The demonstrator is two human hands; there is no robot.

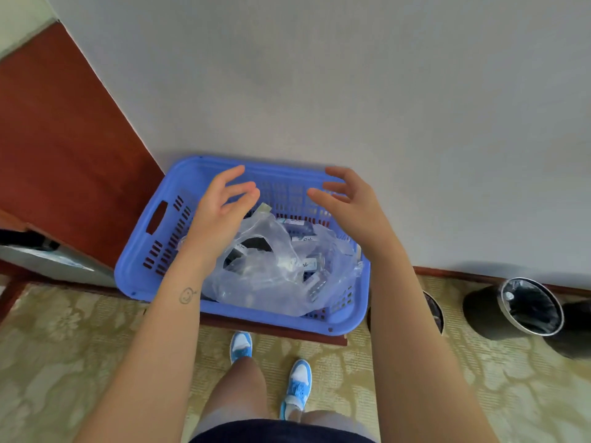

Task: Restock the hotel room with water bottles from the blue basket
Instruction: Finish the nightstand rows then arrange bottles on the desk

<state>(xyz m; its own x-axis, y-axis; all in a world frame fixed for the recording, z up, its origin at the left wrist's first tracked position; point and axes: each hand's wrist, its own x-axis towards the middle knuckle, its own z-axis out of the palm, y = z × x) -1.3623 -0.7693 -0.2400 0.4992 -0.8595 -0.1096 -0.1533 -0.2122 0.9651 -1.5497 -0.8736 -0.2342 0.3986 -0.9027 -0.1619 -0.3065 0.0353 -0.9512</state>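
Observation:
A blue plastic basket (150, 251) sits on a low wooden stand against the grey wall. Inside it lies a crumpled clear plastic bag (275, 276) over several small boxed and wrapped items; no water bottle shows clearly through the plastic. My left hand (220, 206) hovers above the basket's left half, fingers spread and loosely bent, holding nothing. My right hand (348, 199) hovers above the right half in the same loose spread, also holding nothing. Both hands are apart from the bag.
A red-brown wooden panel (64, 148) rises at the left beside the basket. A black bin with a liner (527, 305) stands on the patterned carpet at the right, with another dark round bin partly hidden behind my right forearm. My blue shoes (271, 366) stand below the stand.

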